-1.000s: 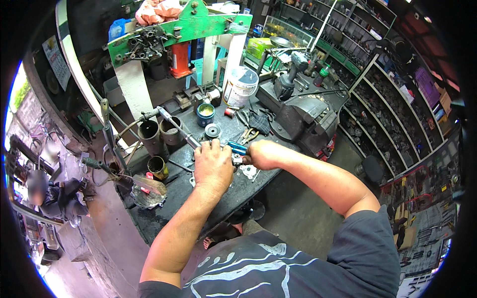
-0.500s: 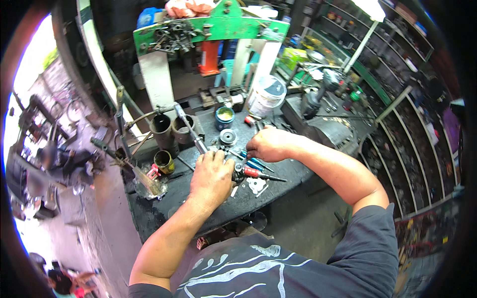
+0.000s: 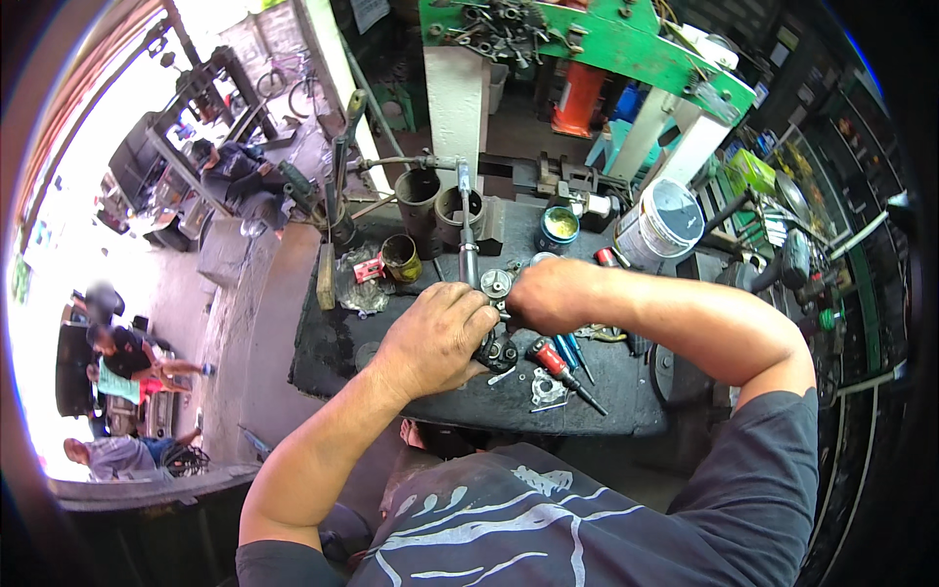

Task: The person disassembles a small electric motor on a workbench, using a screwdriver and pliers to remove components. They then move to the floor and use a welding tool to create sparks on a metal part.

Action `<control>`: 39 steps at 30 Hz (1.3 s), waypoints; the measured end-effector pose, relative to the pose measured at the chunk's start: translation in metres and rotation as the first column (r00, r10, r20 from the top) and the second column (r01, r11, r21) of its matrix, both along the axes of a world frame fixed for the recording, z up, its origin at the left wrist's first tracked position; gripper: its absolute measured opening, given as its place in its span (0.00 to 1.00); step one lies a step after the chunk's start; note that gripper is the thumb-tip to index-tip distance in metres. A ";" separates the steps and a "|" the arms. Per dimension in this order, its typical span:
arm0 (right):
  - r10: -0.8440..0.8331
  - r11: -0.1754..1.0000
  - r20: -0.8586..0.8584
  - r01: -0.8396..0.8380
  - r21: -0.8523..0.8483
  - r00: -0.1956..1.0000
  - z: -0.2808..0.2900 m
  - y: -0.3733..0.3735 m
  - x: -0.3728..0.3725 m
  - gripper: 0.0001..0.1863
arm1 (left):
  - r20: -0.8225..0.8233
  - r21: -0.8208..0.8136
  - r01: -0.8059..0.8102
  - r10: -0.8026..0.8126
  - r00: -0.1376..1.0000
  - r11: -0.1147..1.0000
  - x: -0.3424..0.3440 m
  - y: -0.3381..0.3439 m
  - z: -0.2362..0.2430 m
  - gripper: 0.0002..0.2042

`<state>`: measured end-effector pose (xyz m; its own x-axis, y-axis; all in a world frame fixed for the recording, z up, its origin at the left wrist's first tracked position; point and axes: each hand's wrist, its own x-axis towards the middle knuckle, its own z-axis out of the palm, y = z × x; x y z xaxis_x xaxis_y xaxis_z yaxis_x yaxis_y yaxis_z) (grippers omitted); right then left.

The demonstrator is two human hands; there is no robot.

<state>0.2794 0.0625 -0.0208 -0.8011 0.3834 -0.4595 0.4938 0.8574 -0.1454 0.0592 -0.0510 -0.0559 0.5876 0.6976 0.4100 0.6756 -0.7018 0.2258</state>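
Observation:
My left hand [image 3: 435, 338] is wrapped around a dark metal housing [image 3: 501, 352] with a long grey metal shaft [image 3: 469, 249] extending away toward the cups. Close beside it, my right hand [image 3: 553, 296] is closed with fingertips turned down at the housing's far side. What those fingers hold is hidden behind the hand. A round silver metal part [image 3: 497, 284] shows between the two hands. Right of the housing lie a red-handled screwdriver [image 3: 554, 360], blue-handled tools [image 3: 575, 354] and a pale flat metal plate with cutouts [image 3: 548, 388].
On the dark workbench [image 3: 440, 403] stand an open grease tub [image 3: 558, 228], a white bucket [image 3: 660, 227], a yellowish can [image 3: 401, 258] and two dark cylinders, one being this cup [image 3: 419, 191]. A green press frame [image 3: 587, 24] rises behind. Several people are at the left.
The view has turned left, so the bench appears further right. My right hand has come closer to the left one, at the housing. The left hand keeps its hold.

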 end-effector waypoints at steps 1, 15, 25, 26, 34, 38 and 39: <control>-0.020 0.999 0.092 0.023 -0.028 0.996 0.003 -0.006 0.004 0.15 | -0.001 -0.003 -0.006 0.006 1.000 1.000 0.000 0.000 0.000 0.40; 0.432 0.890 -0.090 -0.408 0.201 0.898 -0.007 0.027 -0.014 0.11 | -0.007 0.012 -0.007 0.007 1.000 1.000 0.000 0.000 -0.001 0.38; 0.214 0.973 -0.046 -0.209 0.102 0.976 0.008 0.007 0.006 0.19 | -0.005 -0.037 0.011 -0.011 1.000 0.999 -0.002 0.003 -0.005 0.35; 0.311 0.936 -0.041 -0.299 0.185 0.949 0.007 0.015 0.002 0.19 | 0.003 -0.035 0.018 -0.018 1.000 0.999 -0.002 0.002 -0.005 0.35; 0.454 0.890 -0.036 -0.452 0.057 0.890 0.001 0.036 -0.024 0.18 | 0.022 -0.021 0.001 0.000 1.000 1.000 -0.001 0.000 -0.005 0.34; 0.411 0.910 0.004 -0.411 0.058 0.912 0.002 0.031 -0.019 0.17 | 0.039 0.017 -0.015 0.015 0.999 1.000 0.000 -0.001 -0.007 0.32; 0.429 0.901 -0.054 -0.422 0.098 0.902 0.002 0.029 -0.018 0.20 | 0.038 0.004 -0.009 0.009 0.999 1.000 0.000 0.000 -0.007 0.32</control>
